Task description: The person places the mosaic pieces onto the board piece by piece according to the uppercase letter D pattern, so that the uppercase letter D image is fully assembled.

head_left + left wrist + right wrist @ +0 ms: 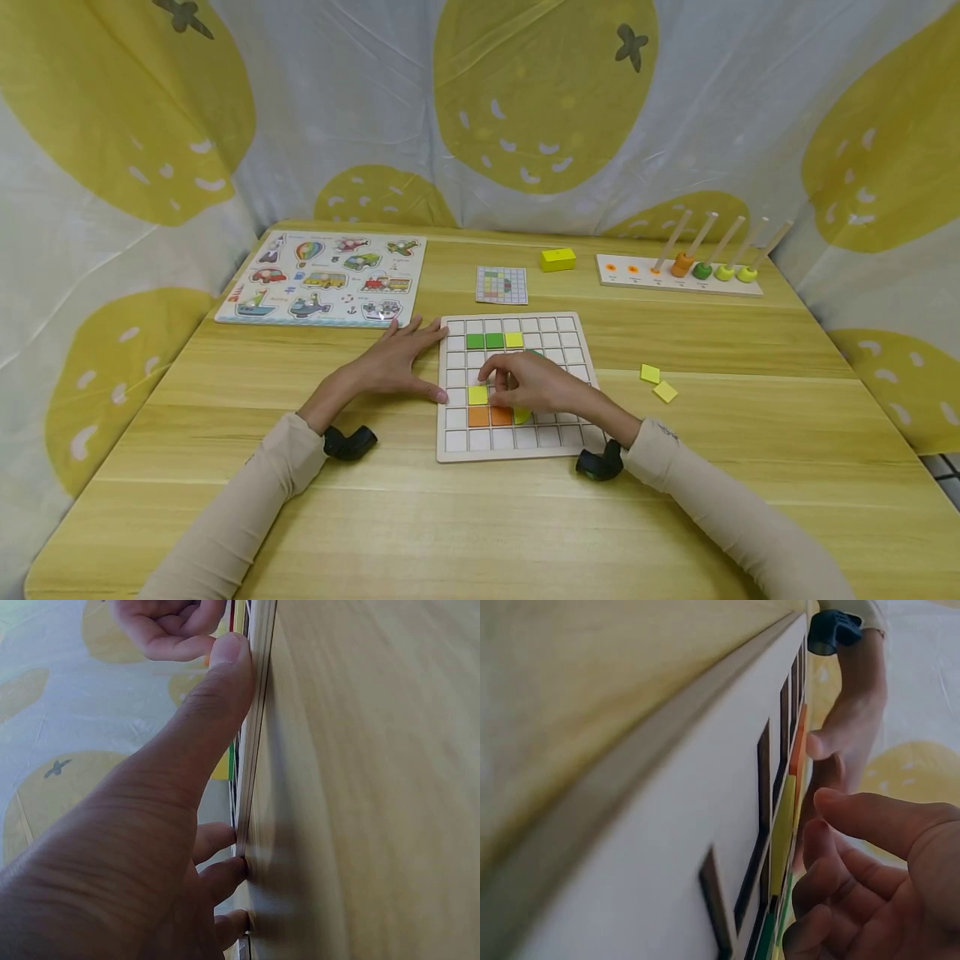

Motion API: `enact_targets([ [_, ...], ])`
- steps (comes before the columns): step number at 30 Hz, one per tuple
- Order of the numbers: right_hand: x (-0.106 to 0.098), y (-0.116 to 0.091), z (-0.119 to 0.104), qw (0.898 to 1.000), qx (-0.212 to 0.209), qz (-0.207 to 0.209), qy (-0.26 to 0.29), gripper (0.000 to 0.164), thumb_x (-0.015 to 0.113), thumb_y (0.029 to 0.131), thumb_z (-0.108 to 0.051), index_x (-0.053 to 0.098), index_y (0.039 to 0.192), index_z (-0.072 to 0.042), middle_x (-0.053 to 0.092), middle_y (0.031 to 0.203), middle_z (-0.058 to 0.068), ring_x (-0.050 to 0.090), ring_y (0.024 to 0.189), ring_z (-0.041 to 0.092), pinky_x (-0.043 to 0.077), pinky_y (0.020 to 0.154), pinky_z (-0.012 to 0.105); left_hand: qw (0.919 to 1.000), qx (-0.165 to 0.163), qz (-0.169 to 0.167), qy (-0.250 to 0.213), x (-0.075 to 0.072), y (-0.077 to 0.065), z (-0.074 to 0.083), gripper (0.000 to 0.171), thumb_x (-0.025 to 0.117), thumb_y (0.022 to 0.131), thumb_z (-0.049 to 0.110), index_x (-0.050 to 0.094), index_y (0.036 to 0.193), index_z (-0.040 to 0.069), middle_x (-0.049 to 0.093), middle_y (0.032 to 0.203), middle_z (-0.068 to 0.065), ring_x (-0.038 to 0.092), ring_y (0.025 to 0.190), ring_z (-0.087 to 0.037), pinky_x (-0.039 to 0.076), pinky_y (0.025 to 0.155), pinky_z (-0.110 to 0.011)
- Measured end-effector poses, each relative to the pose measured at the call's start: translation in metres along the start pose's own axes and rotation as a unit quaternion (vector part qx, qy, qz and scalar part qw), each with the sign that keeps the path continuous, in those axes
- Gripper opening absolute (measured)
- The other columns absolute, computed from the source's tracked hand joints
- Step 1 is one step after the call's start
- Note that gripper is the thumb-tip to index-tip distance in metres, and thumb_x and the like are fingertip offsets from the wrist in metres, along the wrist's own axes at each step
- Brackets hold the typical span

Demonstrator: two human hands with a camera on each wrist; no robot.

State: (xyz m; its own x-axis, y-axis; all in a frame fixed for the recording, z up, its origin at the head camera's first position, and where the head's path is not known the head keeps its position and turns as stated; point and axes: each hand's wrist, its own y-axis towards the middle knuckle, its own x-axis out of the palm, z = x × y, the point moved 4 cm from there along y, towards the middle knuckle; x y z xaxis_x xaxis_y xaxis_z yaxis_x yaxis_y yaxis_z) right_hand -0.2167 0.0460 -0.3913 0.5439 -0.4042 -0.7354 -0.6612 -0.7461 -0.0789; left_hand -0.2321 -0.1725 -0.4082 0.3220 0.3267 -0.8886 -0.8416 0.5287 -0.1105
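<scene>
A wooden grid board [516,318] lies in front of me, with colored square tiles set in some of its cells. My left hand [393,362] is spread along its left side; the thumb presses the rim, and in the left wrist view other fingertips meet the edge. Over the middle of the board hovers my right hand [536,383], fingers loosely bent, nothing visible between thumb and fingertips. A yellow tile [477,395] lies right by those fingertips, above an orange tile [478,417]. Green tiles [475,341] and a yellow one [513,339] sit in an upper row. The right hand hides several cells.
Two loose yellow tiles [650,373] lie right of the board. Behind it are a pattern card [502,285] and a yellow block [557,260]. A vehicle picture puzzle [322,279] is at the back left, a peg stand with rings [678,277] at the back right.
</scene>
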Motion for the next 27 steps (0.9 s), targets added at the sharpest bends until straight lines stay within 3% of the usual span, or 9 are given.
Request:
enact_targets([
  [10,-0.03,-0.029,0.024,0.998,0.003,0.069,0.014,0.027,0.07,0.087,-0.013,0.064,0.113,-0.006,0.061,0.083,-0.002,0.053,0.066,0.012,0.045,0.058,0.024,1.0,-0.001,-0.004,0.005,0.002,0.002,-0.005,0.11,0.068,0.068,0.073,0.025,0.154,0.018,0.015,0.159,-0.004,0.002,0.147,-0.033,-0.007,0.116,-0.054],
  [22,-0.06,-0.074,0.059,0.99,0.053,0.125,0.037,0.031,0.07,0.088,-0.015,0.064,0.116,-0.005,0.065,0.101,0.009,0.058,0.081,0.018,0.049,0.062,0.028,1.0,0.001,-0.003,0.003,0.001,0.0,-0.001,0.11,0.071,0.068,0.07,0.026,0.153,0.016,0.017,0.159,-0.008,0.002,0.147,-0.035,-0.006,0.116,-0.056],
  [27,-0.068,-0.091,0.07,0.986,0.068,0.145,0.039,0.037,0.07,0.088,-0.012,0.061,0.123,-0.005,0.065,0.109,0.014,0.056,0.071,0.017,0.045,0.055,0.025,1.0,0.0,-0.005,-0.001,0.0,0.001,0.0,0.109,0.071,0.068,0.07,0.027,0.153,0.016,0.017,0.159,-0.007,0.002,0.147,-0.034,-0.006,0.116,-0.055],
])
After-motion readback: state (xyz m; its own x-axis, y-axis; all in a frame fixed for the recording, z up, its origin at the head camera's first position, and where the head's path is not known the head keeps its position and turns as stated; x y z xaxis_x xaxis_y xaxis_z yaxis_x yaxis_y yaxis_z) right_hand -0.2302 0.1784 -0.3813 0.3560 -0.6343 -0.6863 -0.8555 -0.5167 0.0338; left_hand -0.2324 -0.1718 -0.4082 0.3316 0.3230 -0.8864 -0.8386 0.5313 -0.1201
